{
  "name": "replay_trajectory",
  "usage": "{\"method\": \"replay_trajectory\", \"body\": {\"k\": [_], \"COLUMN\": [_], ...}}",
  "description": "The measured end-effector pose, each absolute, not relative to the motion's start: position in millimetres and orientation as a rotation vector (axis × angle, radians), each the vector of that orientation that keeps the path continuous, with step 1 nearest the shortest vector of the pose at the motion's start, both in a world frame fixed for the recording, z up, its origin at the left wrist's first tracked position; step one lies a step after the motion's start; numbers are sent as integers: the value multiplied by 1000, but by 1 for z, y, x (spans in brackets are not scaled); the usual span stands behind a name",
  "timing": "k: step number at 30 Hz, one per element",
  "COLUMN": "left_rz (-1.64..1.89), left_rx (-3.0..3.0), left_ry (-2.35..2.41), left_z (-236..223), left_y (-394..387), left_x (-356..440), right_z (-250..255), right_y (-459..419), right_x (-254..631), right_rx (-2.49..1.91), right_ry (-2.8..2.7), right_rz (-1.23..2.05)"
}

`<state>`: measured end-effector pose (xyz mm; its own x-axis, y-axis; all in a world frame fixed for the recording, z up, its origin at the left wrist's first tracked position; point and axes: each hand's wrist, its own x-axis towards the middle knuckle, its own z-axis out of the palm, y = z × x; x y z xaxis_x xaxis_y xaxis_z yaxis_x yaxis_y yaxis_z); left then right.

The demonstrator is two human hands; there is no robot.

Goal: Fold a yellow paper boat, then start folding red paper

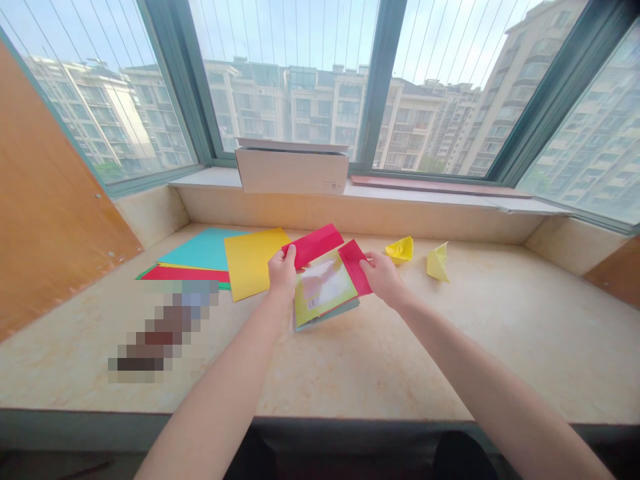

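We look in on what appears to be a home, where a broad stone-look ledge (380, 380) spreads beneath the left hand (283, 270) and the right hand (385, 276). Beyond their grip, wire-strung windows (287, 33) in teal frames (383, 80) show us many-storeyed residential blocks (345, 100) outside. A wood panel (50, 207) rises to the grip's left, another (617, 270) far to its right, framing what we read as a domestic window bay (300, 211).
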<state>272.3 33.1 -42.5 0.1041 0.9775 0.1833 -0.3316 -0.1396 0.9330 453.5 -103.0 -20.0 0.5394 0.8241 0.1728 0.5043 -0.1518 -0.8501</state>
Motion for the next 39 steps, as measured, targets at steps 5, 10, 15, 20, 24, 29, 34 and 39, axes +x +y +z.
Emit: {"method": "replay_trajectory", "body": {"k": [5, 10, 15, 20, 24, 29, 34, 39], "left_rz": [1332, 1268, 1222, 1224, 1222, 1218, 1228, 1252], "left_rx": [1185, 1282, 1313, 1284, 1282, 1305, 1332, 1344], "left_ry": [773, 824, 895, 923, 946, 984, 993, 987], "left_z": [-51, -61, -66, -68, -70, -71, -71, -71], "left_y": [39, 43, 44, 47, 48, 50, 50, 49], "left_x": [274, 274, 274, 274, 274, 275, 275, 274], "right_z": [-12, -4, -13, -31, -36, -35, -34, -33], "right_y": [-101, -106, -114, -115, -114, -113, -113, -117], "right_x": [451, 440, 434, 438, 440, 440, 441, 440], "right_rx": [-1798, -1850, -1964, -2040, -2054, -2090, -2159, -2148], "right_ry": [-1131, -1232, -1362, -1380, -1392, -1407, -1372, -1329], "right_rz": [415, 417, 522, 584, 593, 668, 761, 781]}}
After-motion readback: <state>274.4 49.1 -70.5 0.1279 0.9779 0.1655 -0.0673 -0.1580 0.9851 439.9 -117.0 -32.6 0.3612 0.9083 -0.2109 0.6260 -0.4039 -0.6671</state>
